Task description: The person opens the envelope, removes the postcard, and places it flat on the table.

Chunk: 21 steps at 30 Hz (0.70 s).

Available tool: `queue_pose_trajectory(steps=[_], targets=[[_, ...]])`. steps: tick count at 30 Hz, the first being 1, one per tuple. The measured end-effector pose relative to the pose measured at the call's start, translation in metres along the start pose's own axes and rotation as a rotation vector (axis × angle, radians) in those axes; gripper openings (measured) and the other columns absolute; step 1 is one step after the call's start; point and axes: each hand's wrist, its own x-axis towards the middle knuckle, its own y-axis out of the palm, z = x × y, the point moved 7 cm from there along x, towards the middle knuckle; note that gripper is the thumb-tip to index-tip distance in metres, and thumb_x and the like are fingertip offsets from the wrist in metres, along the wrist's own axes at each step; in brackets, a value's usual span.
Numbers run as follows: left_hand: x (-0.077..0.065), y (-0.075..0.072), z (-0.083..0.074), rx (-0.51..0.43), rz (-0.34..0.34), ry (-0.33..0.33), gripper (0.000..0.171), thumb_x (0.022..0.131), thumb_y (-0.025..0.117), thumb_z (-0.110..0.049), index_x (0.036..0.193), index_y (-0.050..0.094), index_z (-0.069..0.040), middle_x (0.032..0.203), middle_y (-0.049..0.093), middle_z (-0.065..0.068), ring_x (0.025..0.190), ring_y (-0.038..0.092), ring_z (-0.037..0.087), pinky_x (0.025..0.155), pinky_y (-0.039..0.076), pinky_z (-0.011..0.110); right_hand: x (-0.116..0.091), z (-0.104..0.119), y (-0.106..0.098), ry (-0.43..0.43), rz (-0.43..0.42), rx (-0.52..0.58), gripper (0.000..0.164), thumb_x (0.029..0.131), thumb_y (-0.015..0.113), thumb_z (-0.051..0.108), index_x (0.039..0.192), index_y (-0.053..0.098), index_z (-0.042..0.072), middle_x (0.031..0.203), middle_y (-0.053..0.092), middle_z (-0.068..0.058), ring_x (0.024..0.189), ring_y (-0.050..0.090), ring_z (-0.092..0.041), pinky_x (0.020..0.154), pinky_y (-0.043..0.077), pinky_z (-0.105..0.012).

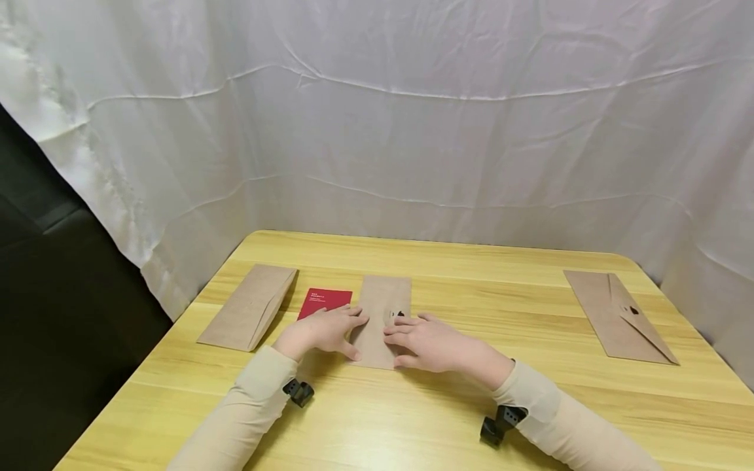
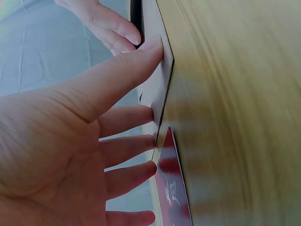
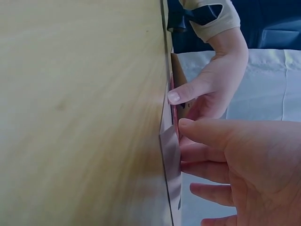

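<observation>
A brown paper envelope [image 1: 384, 291] lies flat at the middle of the table, between both hands. My left hand [image 1: 323, 330] rests along its left side with fingers spread; in the left wrist view the thumb [image 2: 153, 47] and fingertips touch the paper. Over the envelope's right part lies my right hand [image 1: 429, 343], fingers extended, near a small black mark [image 1: 398, 314] partly covered by the fingertips. A red card [image 1: 324, 299] with pale print sits just left of the envelope, its lower part hidden behind my left hand.
Another brown envelope [image 1: 244, 311] lies at the table's left, its right side slightly raised. A third envelope [image 1: 601, 311] with a folded flap and dark mark lies at the far right. White curtains [image 1: 412, 144] hang behind the wooden table [image 1: 377, 418].
</observation>
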Motion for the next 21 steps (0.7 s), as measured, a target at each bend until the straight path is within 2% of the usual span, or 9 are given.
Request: queue_pose_trajectory(steps=[12,21], targets=[[0.0,0.0,0.0,-0.003,-0.008,0.005,0.08,0.083,0.074,-0.044,0.15,0.04,-0.015,0.161,0.029,0.008,0.15,0.025,0.028,0.116,0.023,0.064,-0.006,0.0,-0.014,0.015,-0.03,-0.02,0.044,0.097,0.056,0.039,0.134,0.059,0.014,0.145,0.054,-0.003,0.142,0.041,-0.028,0.11,0.033,-0.063],[0.001,0.001,0.0,-0.007,-0.013,0.003,0.079,0.083,0.074,-0.042,0.149,0.041,-0.014,0.16,0.029,0.009,0.149,0.026,0.029,0.116,0.023,0.064,-0.015,-0.016,-0.026,0.082,-0.092,-0.018,0.041,0.097,0.057,0.039,0.13,0.063,0.014,0.146,0.052,-0.008,0.142,0.039,-0.032,0.111,0.03,-0.066]])
